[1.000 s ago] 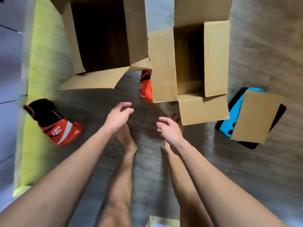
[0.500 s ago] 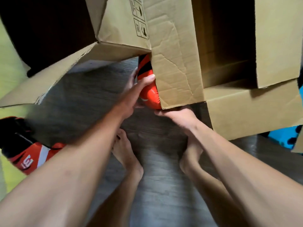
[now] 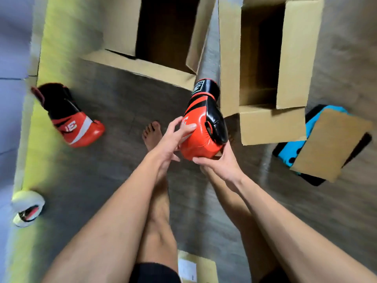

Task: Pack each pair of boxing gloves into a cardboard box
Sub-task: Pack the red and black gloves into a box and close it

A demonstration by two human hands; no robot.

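I hold a red and black boxing glove between both hands, above the floor in front of the boxes. My left hand grips its left side, and my right hand cups it from below. Its matching red and black glove lies on the floor at the left. Two open cardboard boxes stand ahead: the left box and the right box, both showing dark insides. The held glove's cuff points up between them.
A blue and black glove lies at the right, partly under a cardboard flap. A white glove sits at the lower left on a yellow mat. My bare feet stand on the grey floor. A cardboard piece lies near my legs.
The red and black glove was wedged between the two boxes. Both hands took hold of it and lifted it out toward me. My head rose back from the boxes.
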